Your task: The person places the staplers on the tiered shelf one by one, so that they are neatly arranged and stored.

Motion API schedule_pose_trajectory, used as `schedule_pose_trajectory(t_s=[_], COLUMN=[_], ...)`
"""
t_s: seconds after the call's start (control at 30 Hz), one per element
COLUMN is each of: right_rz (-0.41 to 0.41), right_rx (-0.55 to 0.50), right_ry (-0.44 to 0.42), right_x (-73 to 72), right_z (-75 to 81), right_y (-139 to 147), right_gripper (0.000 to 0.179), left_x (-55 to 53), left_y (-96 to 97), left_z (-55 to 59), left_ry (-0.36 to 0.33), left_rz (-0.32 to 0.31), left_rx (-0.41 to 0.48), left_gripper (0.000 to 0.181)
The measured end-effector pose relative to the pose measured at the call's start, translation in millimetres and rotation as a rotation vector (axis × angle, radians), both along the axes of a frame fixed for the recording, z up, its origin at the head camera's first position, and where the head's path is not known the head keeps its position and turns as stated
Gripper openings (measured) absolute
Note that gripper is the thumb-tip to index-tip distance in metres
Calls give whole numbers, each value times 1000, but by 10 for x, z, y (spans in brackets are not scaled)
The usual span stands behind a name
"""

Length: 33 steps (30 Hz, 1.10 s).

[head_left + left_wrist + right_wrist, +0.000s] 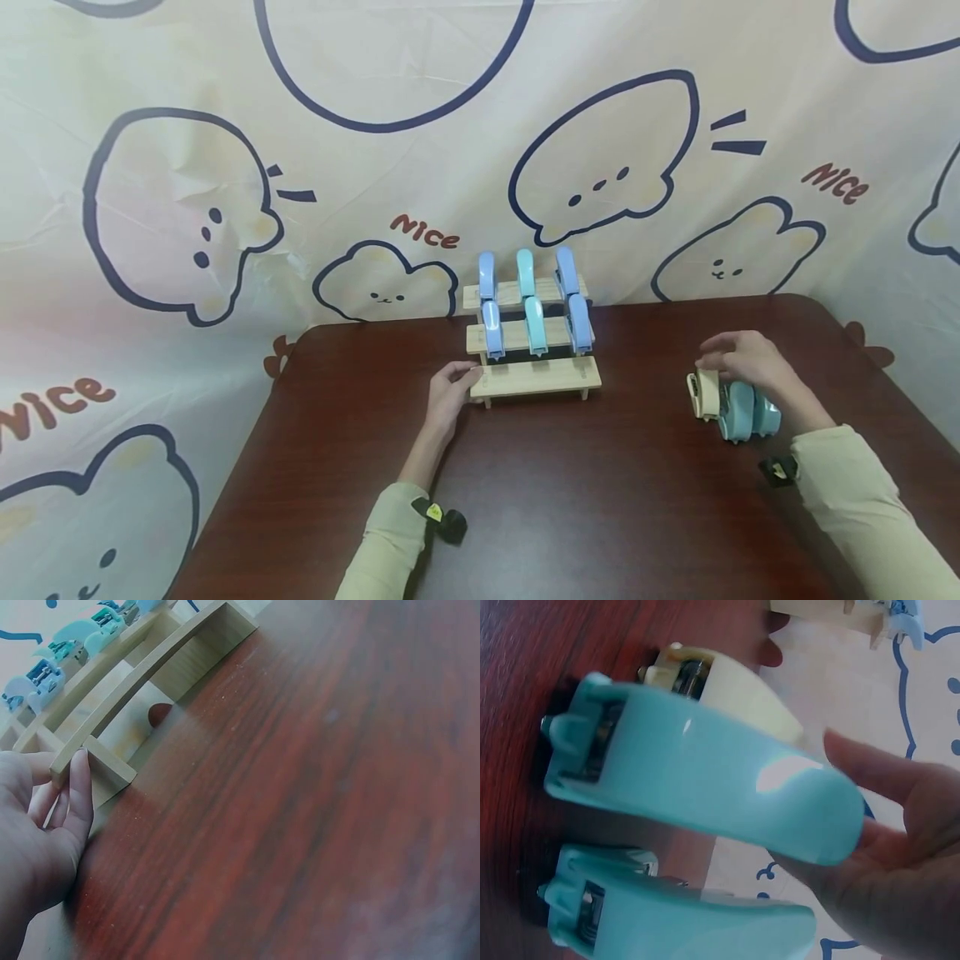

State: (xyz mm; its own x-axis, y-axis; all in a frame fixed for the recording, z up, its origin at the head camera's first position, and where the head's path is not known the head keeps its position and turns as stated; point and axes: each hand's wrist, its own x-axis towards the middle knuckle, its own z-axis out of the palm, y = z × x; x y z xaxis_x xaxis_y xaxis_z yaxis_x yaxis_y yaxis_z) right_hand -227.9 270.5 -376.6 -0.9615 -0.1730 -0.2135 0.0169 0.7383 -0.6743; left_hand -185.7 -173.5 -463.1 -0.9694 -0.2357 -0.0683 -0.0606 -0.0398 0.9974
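Note:
A three-tier wooden rack (536, 379) stands at the back of the table. My left hand (452, 392) pinches the left end of its lowest step; the left wrist view shows thumb and fingers on either side of the board. Several blue and teal staplers (535, 325) stand upright on the two upper steps. At the right, my right hand (742, 358) hovers with relaxed fingers at the top of a cream stapler (706, 393). Two teal staplers (697, 765) stand beside it, the nearer one hiding some fingers in the right wrist view. The thumb shows a small gap from the cream stapler's tip.
The dark red-brown table (585, 500) stretches between the two arms. A patterned cloth (600, 150) with cartoon outlines hangs right behind the table's back edge and along its sides. A small black camera is strapped at each sleeve cuff.

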Motion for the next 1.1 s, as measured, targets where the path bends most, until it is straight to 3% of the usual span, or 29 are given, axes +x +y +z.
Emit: schedule_pose_trajectory(t_s=[0.13, 0.53, 0.6, 0.73, 0.83, 0.97, 1.1], right_rz=[66, 92, 84, 63, 87, 127, 112], right_rx=[31, 35, 31, 22, 18, 39, 30], right_ry=[-43, -29, -26, -24, -33, -30, -11], right_x=[-40, -70, -64, -46, -52, -58, -35], right_z=[-20, -60, -64, -74, -73, -50, -68], right_y=[17, -43, -63, -98, -133, -180, -206], right_gripper=[50, 43, 44, 56, 63, 60, 52], left_x=[9, 3, 15, 137, 123, 1, 5], left_y=[1, -20, -16, 37, 39, 5, -1], left_z=[-8, -7, 37, 269, 237, 18, 13], left_ry=[0, -16, -25, -14, -5, -9, -5], left_rz=[-4, -24, -31, -34, -19, -4, 1], left_rx=[3, 5, -7, -18, -8, 1, 1], left_gripper=[28, 31, 30, 29, 28, 28, 28])
